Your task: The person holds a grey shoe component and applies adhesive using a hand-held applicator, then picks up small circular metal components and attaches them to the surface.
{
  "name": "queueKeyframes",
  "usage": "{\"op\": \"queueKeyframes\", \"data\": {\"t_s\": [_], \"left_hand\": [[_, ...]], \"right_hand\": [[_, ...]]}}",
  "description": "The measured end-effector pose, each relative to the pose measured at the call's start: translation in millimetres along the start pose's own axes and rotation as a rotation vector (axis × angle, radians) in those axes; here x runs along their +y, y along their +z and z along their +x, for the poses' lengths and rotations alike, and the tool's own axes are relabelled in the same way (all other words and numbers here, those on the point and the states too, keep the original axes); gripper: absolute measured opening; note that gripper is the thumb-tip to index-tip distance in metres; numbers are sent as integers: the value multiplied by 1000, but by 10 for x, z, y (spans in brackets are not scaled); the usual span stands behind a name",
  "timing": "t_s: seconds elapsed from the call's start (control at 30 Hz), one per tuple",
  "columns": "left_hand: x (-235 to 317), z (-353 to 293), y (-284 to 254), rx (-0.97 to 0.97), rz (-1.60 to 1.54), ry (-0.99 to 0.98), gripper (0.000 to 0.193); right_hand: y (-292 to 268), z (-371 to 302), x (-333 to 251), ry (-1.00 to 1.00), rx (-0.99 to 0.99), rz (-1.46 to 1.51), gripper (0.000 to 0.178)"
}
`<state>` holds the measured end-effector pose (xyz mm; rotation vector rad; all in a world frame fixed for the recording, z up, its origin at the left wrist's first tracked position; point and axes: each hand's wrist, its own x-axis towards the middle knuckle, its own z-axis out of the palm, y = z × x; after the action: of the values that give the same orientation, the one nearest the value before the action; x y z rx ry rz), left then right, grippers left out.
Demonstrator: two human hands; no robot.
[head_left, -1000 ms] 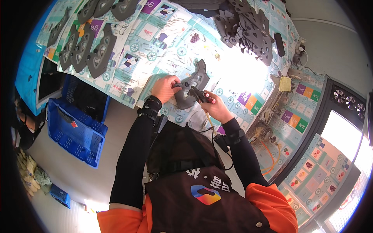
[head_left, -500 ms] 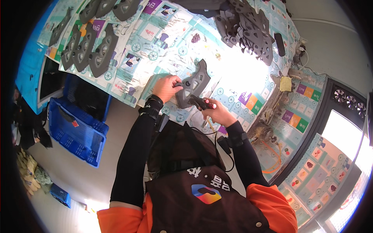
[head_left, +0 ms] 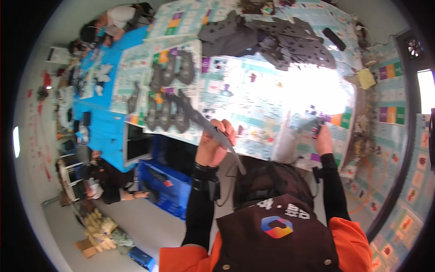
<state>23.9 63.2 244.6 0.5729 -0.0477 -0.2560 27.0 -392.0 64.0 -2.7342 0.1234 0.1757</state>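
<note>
A long, curved dark grey moulded piece with cutouts is raised over the near table edge, tilted and seen almost edge-on, blurred. My left hand is closed around its lower half. Over to the right, my right hand grips a small tool with black and red handles, like nippers; its jaws are lost in blur and glare. Several similar grey pieces lie in rows on the patterned sheet, behind and left of my left hand. A loose heap of grey pieces covers the far side of the table.
A blue crate stands below the table's left part. Beyond is a blue table, with one person at its far end and another person low at the left. An orange hose hangs by the right wall.
My left hand has lifted the grey piece off the table and swung it left, toward the rows. My right hand, with the tool, has drawn away to the right. The view has turned left.
</note>
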Motion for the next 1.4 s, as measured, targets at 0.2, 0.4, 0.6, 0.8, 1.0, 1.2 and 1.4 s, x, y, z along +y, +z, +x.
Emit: {"op": "queueKeyframes", "data": {"t_s": [0.2, 0.4, 0.6, 0.8, 1.0, 1.2, 1.4], "left_hand": [[378, -145, 752, -267, 5, 172, 20], [442, -222, 1122, -359, 34, 133, 25], [394, -303, 1244, -414, 141, 132, 25], [137, -442, 1750, -15, 310, 39, 24], [35, -555, 1827, -1, 281, 7, 20], [-101, -478, 1552, -47, 232, -37, 25], [-98, -505, 1470, 310, 714, 92, 36]], "right_hand": [[251, -385, 330, 89, 98, -160, 61], [31, -461, 329, 100, 25, -57, 58], [-1341, -420, -979, -112, -85, 595, 29], [-2516, -719, -2002, -776, -97, 860, 25], [-2846, -1050, -2340, -910, -240, 1045, 31], [-2575, -957, -1899, -615, -205, 966, 20], [-995, -533, -249, 96, -211, 903, 19]]}}
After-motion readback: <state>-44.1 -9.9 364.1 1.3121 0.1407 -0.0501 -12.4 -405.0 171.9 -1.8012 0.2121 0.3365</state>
